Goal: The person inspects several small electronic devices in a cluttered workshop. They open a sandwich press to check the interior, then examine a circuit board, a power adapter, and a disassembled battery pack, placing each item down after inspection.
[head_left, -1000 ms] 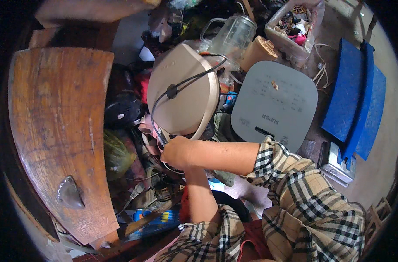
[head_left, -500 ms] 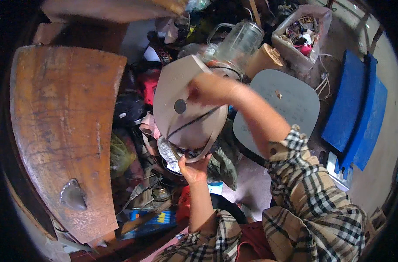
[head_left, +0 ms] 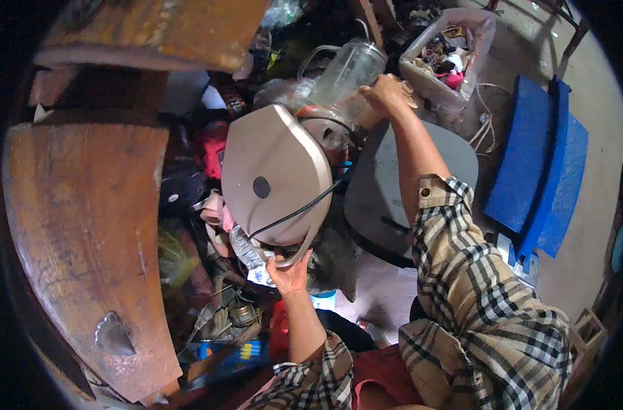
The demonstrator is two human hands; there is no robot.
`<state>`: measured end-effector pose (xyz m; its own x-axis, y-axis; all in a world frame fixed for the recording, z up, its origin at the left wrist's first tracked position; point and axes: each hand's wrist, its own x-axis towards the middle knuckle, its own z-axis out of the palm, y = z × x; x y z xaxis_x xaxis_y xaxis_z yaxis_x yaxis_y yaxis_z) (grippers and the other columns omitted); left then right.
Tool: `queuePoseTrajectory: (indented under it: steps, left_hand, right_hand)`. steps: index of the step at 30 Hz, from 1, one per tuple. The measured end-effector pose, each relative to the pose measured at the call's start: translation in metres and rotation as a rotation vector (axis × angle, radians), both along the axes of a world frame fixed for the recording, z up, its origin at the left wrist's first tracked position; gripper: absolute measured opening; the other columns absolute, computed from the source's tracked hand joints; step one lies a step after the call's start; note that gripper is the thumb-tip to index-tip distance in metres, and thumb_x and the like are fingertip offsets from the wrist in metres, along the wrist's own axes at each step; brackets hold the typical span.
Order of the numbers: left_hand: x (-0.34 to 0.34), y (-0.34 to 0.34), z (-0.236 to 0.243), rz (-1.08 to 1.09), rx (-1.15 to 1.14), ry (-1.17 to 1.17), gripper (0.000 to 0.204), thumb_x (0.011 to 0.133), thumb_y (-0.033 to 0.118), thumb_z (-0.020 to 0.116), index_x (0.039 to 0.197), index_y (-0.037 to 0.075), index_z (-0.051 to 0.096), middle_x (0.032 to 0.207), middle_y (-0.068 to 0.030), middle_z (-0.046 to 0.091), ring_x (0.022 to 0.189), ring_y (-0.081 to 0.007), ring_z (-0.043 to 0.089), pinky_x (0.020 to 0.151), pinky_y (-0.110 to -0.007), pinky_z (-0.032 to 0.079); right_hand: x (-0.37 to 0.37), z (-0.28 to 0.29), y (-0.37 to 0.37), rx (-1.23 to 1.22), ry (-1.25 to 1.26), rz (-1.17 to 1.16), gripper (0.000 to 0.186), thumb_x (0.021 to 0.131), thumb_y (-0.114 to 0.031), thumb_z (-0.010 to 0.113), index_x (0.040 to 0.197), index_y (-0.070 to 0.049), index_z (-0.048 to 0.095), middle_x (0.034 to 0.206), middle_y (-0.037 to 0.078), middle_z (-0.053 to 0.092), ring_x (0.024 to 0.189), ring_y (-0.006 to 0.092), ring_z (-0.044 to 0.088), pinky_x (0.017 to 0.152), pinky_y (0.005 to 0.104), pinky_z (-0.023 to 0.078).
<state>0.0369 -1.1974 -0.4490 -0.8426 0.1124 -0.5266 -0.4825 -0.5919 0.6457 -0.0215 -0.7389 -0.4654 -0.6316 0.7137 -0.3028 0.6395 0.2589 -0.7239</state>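
A beige, rounded plastic appliance housing [head_left: 277, 181] with a dark round spot and a curved handle is tilted over a pile of mixed items. My left hand [head_left: 291, 272] is closed around the handle at its near end. Across the housing runs a black cable [head_left: 294, 217], curving off to the right. My right hand [head_left: 388, 94] is beyond the housing, its fingers curled beside a clear jug [head_left: 349, 72] and over a tan cylinder [head_left: 371, 117]. What those fingers hold, if anything, is hidden.
A grey rounded seat-like panel [head_left: 410, 184] lies under my right forearm. Blue curved panels [head_left: 530, 164] are at the right, and a plastic bin [head_left: 479, 82] of small scraps at the back. Large curved wooden panels [head_left: 86, 232] take up the left side.
My right hand has moved from over the beige housing to the tan cylinder beside the jug. My left hand still grips the handle; the view has shifted slightly.
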Motion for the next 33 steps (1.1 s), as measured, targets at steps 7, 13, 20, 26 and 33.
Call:
queuePoseTrajectory:
  steps: [7, 13, 20, 26, 33]
  left_hand:
    - [-0.001, 0.000, -0.004, 0.106, 0.008, -0.068, 0.044, 0.069, 0.035, 0.075, 0.088, 0.008, 0.047, 0.141, -0.0209, 0.032, 0.134, -0.0454, 0.019, 0.107, -0.068, 0.011]
    - [-0.006, -0.002, -0.009, 0.029, -0.005, -0.006, 0.072, 0.068, 0.039, 0.074, 0.128, 0.014, 0.045, 0.143, -0.0109, 0.037, 0.132, -0.0410, 0.028, 0.106, -0.064, 0.017]
    - [-0.003, 0.000, -0.005, 0.080, 0.003, -0.093, 0.063, 0.072, 0.040, 0.072, 0.120, 0.013, 0.043, 0.145, -0.0147, 0.030, 0.135, -0.0424, 0.021, 0.108, -0.063, 0.010]
    - [0.000, 0.004, 0.002, 0.050, 0.008, -0.046, 0.045, 0.075, 0.039, 0.071, 0.093, 0.007, 0.045, 0.143, -0.0224, 0.027, 0.138, -0.0428, 0.011, 0.108, -0.066, 0.008]
    - [-0.001, 0.008, 0.005, 0.069, 0.015, -0.070, 0.039, 0.073, 0.034, 0.073, 0.083, 0.008, 0.046, 0.142, -0.0232, 0.027, 0.136, -0.0440, 0.014, 0.106, -0.068, 0.012]
  right_hand:
    - [-0.018, -0.018, -0.002, -0.264, 0.081, -0.120, 0.079, 0.077, -0.057, 0.061, 0.114, 0.013, 0.056, 0.125, 0.031, 0.051, 0.117, 0.0406, 0.051, 0.098, 0.0450, 0.040]
    - [-0.017, 0.036, -0.067, 0.058, 0.009, -0.180, 0.111, 0.070, -0.044, 0.076, 0.141, 0.009, 0.009, 0.134, 0.030, 0.034, 0.115, 0.0403, 0.051, 0.093, 0.0423, 0.045]
    - [-0.017, -0.010, -0.064, -0.048, 0.060, -0.151, 0.084, 0.086, -0.026, 0.055, 0.140, 0.013, 0.005, 0.113, 0.032, 0.055, 0.094, 0.0409, 0.062, 0.081, 0.0447, 0.051]
    - [-0.002, 0.013, -0.027, 0.034, 0.079, -0.131, 0.073, 0.085, -0.018, 0.050, 0.135, 0.020, 0.013, 0.102, 0.029, 0.063, 0.094, 0.0360, 0.065, 0.079, 0.0404, 0.053]
    - [0.011, -0.009, 0.012, -0.125, 0.351, -0.242, 0.033, 0.085, -0.017, 0.052, 0.091, 0.016, 0.049, 0.080, 0.029, 0.063, 0.069, 0.0344, 0.066, 0.062, 0.0401, 0.053]
